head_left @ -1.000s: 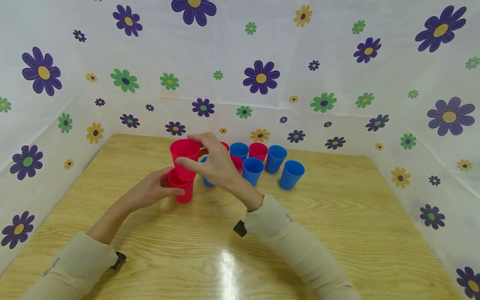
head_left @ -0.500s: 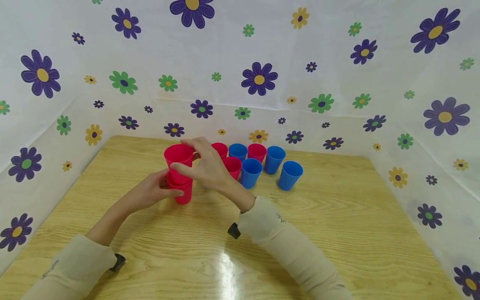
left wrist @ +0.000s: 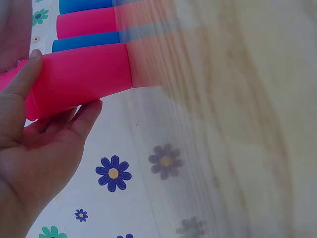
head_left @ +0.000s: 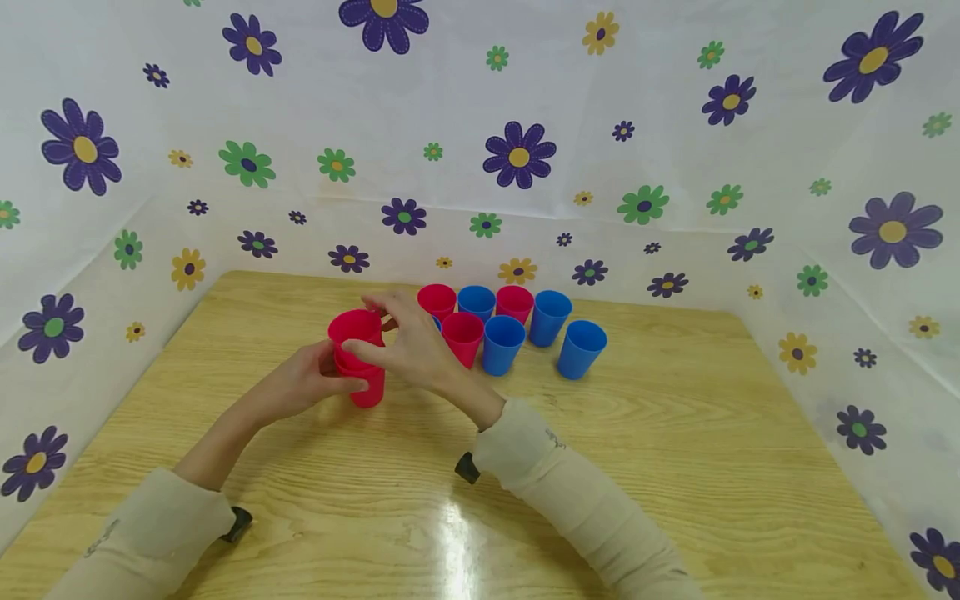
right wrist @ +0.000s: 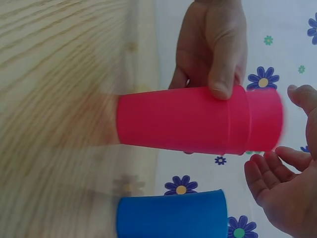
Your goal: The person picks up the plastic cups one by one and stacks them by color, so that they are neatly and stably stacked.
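My left hand (head_left: 300, 383) grips a red plastic cup (head_left: 367, 393) that stands upright on the table at centre left. A second red cup (head_left: 352, 327) sits nested inside it, its upper part showing above the lower rim. My right hand (head_left: 412, 346) is spread around the top of this upper cup. In the right wrist view, gaps show between its fingertips and the upper cup (right wrist: 266, 120), while the left thumb presses on the lower cup (right wrist: 173, 121). The left wrist view shows the left fingers under the lower cup (left wrist: 84, 72).
To the right stand several upright cups, among them a front red cup (head_left: 462, 337), a front blue cup (head_left: 503, 346), a back red cup (head_left: 437, 298) and a rightmost blue cup (head_left: 581, 350). A flowered white cloth (head_left: 420, 108) walls the wooden table (head_left: 637, 450).
The upper red cup has come down into the lower one, and my right hand has lowered with it and come off its sides. The left hand has kept its place.
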`<action>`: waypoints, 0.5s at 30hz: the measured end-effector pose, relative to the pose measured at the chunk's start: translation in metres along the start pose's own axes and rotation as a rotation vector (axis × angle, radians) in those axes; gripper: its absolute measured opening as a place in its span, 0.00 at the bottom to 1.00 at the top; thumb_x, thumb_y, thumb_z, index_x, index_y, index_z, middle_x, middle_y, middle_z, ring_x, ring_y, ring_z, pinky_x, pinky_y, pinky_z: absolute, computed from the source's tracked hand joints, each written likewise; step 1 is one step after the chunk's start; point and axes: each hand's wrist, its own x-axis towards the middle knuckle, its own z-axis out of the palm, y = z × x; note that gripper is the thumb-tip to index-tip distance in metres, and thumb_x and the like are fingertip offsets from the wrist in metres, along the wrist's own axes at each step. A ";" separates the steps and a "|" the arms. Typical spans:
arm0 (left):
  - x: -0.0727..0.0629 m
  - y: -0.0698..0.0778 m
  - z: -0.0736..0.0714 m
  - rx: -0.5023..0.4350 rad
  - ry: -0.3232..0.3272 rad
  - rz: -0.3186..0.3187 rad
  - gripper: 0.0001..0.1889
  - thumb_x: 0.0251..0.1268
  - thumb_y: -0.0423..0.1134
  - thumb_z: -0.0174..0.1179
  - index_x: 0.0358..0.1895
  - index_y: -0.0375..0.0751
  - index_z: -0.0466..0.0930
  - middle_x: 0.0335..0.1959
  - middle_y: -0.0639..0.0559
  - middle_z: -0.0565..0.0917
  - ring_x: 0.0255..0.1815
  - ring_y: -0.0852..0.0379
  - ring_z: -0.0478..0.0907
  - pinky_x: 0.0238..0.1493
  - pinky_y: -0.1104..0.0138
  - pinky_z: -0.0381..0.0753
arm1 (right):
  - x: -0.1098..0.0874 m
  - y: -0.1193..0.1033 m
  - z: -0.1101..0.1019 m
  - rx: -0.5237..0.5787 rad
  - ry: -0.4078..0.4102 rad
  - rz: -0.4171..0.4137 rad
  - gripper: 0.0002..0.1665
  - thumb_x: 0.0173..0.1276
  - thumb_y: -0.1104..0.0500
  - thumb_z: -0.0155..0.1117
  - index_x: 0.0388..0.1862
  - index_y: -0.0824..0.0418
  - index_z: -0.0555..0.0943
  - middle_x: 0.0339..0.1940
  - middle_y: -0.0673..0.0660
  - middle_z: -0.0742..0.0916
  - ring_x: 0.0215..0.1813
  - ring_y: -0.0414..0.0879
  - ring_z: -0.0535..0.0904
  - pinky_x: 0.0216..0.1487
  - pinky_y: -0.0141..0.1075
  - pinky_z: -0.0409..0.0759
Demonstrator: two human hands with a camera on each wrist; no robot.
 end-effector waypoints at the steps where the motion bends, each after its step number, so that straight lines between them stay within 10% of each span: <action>1: 0.000 0.000 0.000 0.002 0.000 0.000 0.30 0.69 0.40 0.70 0.70 0.36 0.70 0.56 0.44 0.84 0.53 0.47 0.82 0.53 0.69 0.82 | -0.001 0.001 0.000 -0.001 -0.008 0.008 0.37 0.66 0.53 0.75 0.71 0.64 0.74 0.63 0.58 0.80 0.59 0.48 0.78 0.56 0.32 0.81; 15: 0.002 0.000 0.001 0.013 0.005 -0.025 0.32 0.69 0.41 0.70 0.71 0.34 0.68 0.59 0.41 0.82 0.55 0.45 0.81 0.53 0.70 0.82 | -0.011 0.014 -0.014 -0.035 -0.029 0.048 0.34 0.71 0.51 0.70 0.72 0.62 0.74 0.64 0.59 0.81 0.62 0.51 0.77 0.59 0.43 0.82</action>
